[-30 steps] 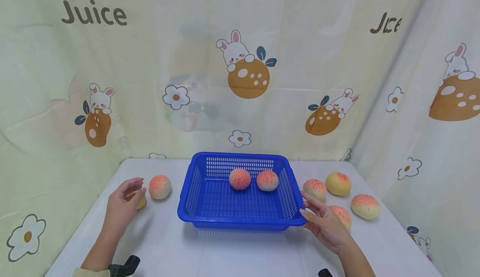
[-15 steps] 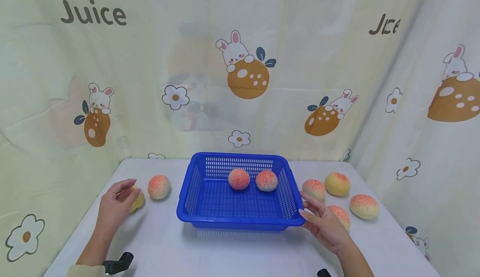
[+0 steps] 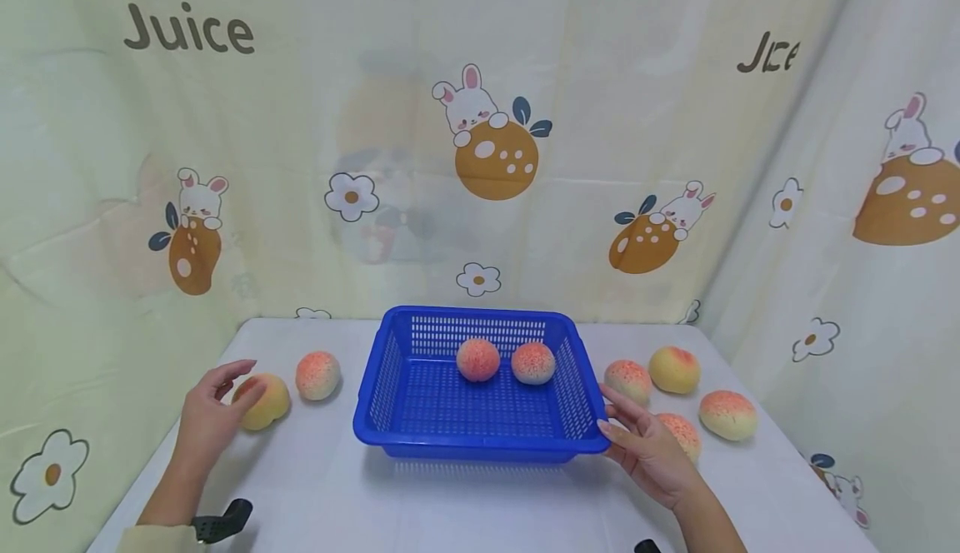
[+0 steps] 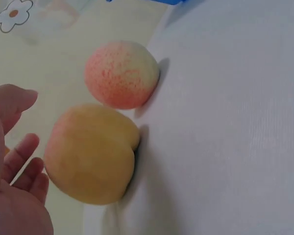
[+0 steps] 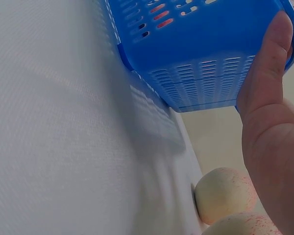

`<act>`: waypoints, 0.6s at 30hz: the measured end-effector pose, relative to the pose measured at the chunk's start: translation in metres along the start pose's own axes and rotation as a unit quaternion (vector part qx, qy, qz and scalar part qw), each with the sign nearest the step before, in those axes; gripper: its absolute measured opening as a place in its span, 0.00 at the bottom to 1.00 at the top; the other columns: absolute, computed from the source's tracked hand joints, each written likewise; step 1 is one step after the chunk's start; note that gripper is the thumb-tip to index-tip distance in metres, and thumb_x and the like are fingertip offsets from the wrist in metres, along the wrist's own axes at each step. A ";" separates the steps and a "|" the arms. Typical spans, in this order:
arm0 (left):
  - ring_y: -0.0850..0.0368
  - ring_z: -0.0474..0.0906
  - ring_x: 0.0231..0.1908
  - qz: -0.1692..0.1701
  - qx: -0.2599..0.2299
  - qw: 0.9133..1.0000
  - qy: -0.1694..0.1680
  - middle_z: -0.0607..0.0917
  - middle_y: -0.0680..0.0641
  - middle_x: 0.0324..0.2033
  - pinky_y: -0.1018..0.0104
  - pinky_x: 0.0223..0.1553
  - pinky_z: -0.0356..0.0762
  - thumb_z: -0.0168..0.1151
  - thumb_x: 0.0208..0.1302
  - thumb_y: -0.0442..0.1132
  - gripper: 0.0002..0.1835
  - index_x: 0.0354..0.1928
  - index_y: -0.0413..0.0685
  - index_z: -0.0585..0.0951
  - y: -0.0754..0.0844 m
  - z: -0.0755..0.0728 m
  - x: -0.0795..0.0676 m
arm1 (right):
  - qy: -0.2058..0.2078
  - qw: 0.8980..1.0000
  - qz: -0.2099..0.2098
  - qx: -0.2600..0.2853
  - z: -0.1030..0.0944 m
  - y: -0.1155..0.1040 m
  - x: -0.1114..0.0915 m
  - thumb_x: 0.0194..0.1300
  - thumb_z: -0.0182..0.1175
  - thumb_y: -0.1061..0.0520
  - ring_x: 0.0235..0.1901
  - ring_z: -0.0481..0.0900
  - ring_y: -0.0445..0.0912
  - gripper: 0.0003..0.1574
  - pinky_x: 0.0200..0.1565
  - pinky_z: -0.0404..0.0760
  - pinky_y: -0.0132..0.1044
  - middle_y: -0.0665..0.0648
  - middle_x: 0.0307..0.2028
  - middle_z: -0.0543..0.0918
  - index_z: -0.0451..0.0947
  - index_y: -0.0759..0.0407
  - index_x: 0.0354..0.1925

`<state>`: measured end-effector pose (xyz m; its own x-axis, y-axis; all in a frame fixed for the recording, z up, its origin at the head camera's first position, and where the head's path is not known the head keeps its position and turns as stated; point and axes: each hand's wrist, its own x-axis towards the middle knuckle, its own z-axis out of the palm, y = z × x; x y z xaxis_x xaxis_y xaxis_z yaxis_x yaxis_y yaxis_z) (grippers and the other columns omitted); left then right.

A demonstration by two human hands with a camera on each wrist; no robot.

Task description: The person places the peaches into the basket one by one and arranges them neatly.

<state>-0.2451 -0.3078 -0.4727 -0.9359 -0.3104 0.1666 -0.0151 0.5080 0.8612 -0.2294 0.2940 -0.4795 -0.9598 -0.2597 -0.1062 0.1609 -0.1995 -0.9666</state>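
My left hand stands with parted, relaxed fingers at the left side of a yellow peach on the table. In the left wrist view, a gap shows between the thumb and the other fingers, and the yellow peach sits beside them. Just behind it lies a pink-speckled peach. A blue plastic basket stands mid-table, holding two pinkish peaches. My right hand grips the basket's right rim, its thumb pressed on the rim in the right wrist view.
Right of the basket are several more peaches, among them a yellow one and an oblong one; one is partly hidden behind my right hand. A white cloth covers the table. A printed curtain hangs behind and at both sides.
My left hand has drawn back leftward from the yellow peach, which now shows almost whole. My right hand and the basket have stayed put.
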 end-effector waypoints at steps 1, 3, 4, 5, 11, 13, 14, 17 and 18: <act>0.33 0.61 0.73 -0.002 0.003 1.000 -0.007 0.70 0.34 0.70 0.33 0.72 0.61 0.66 0.69 0.54 0.35 0.71 0.42 0.71 -0.002 -0.001 0.001 | 0.000 1.000 0.000 0.000 0.000 0.000 0.000 0.77 0.56 0.61 0.48 0.85 0.40 0.44 0.55 0.85 0.36 0.48 0.52 0.74 0.49 0.54 0.82; 0.32 0.58 0.73 -0.011 0.010 1.000 -0.024 0.68 0.33 0.72 0.32 0.72 0.60 0.67 0.68 0.56 0.39 0.73 0.43 0.69 -0.005 -0.002 0.003 | 0.000 1.000 -0.001 0.001 0.000 0.000 0.000 0.77 0.56 0.61 0.48 0.85 0.40 0.44 0.54 0.85 0.36 0.48 0.51 0.74 0.49 0.54 0.82; 0.31 0.57 0.74 -0.016 0.013 0.999 -0.034 0.66 0.33 0.73 0.32 0.72 0.60 0.67 0.68 0.57 0.40 0.74 0.43 0.68 -0.007 -0.003 0.004 | 0.000 1.000 -0.001 0.001 0.000 0.001 0.000 0.77 0.56 0.61 0.48 0.85 0.40 0.44 0.54 0.85 0.36 0.48 0.51 0.74 0.49 0.54 0.82; 0.31 0.56 0.74 -0.022 0.018 0.999 -0.044 0.64 0.33 0.74 0.32 0.72 0.59 0.67 0.68 0.58 0.41 0.75 0.44 0.67 -0.009 -0.004 0.006 | 0.000 1.000 -0.001 0.002 0.000 0.001 0.000 0.77 0.56 0.61 0.48 0.85 0.40 0.44 0.55 0.85 0.36 0.48 0.51 0.74 0.49 0.54 0.82; 0.29 0.56 0.72 -0.049 0.034 0.993 -0.098 0.57 0.31 0.76 0.32 0.67 0.66 0.68 0.67 0.55 0.44 0.78 0.46 0.61 -0.015 -0.005 0.014 | 0.001 1.000 0.000 0.003 0.000 0.001 0.000 0.77 0.57 0.61 0.48 0.85 0.40 0.44 0.55 0.85 0.37 0.48 0.51 0.75 0.49 0.53 0.82; 0.28 0.56 0.71 -0.054 0.041 0.991 -0.112 0.57 0.30 0.76 0.32 0.65 0.69 0.68 0.67 0.56 0.45 0.79 0.47 0.60 -0.018 -0.006 0.016 | 0.002 1.000 0.000 0.003 0.001 0.001 0.000 0.77 0.56 0.61 0.49 0.85 0.41 0.44 0.56 0.85 0.37 0.48 0.51 0.74 0.49 0.53 0.82; 0.28 0.57 0.71 -0.055 0.044 0.991 -0.117 0.57 0.30 0.75 0.32 0.64 0.70 0.68 0.67 0.57 0.46 0.79 0.48 0.59 -0.019 -0.007 0.017 | 0.002 1.000 0.000 0.002 0.001 0.001 0.000 0.77 0.56 0.61 0.49 0.85 0.41 0.44 0.56 0.85 0.37 0.48 0.52 0.74 0.49 0.53 0.82; 0.27 0.57 0.71 -0.064 0.051 0.988 -0.132 0.57 0.30 0.75 0.32 0.63 0.71 0.68 0.67 0.57 0.47 0.79 0.48 0.58 -0.020 -0.008 0.019 | 0.001 1.000 -0.001 0.001 0.001 0.001 0.000 0.77 0.56 0.61 0.49 0.85 0.41 0.44 0.56 0.85 0.37 0.48 0.52 0.74 0.49 0.53 0.82; 0.27 0.57 0.71 -0.064 0.052 0.987 -0.135 0.57 0.30 0.75 0.32 0.63 0.71 0.68 0.67 0.57 0.46 0.80 0.48 0.58 -0.019 -0.008 0.019 | 0.001 1.000 -0.002 0.001 0.000 0.001 0.000 0.77 0.56 0.61 0.49 0.85 0.41 0.44 0.56 0.85 0.37 0.48 0.52 0.74 0.49 0.53 0.82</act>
<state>-0.2596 -0.3301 -0.4824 -0.9834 -0.1591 -0.0876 -0.1632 0.5624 0.8106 -0.2287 0.2935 -0.4800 -0.9607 -0.2575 -0.1035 0.1583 -0.2022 -0.9665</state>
